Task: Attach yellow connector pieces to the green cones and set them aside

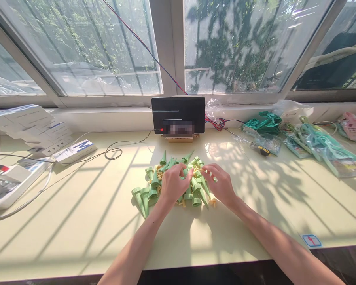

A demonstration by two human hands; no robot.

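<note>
A pile of green plastic cone-shaped spikes (196, 202) with ringed, open caps lies on the table. Small yellow plastic pieces (213, 202) are mixed among them. My left hand (175, 183) is over the middle of the pile, its fingers curled and thumb pointing right; what they grip is hidden. At the pile's right edge, my right hand (222, 185) has its fingertips drawn together near a yellowish bit, too small to make out. A gap separates the two hands. Several spikes (139, 199) lie to the left of my left wrist.
Behind the pile a black tablet (178, 113) leans on a small stand (180, 139). White boxes (75, 151), a power strip (14, 188) and loose cables (114, 152) lie at left. Bagged green and pink plastic items (323, 142) lie at right. The table's front edge (166, 268) is near me.
</note>
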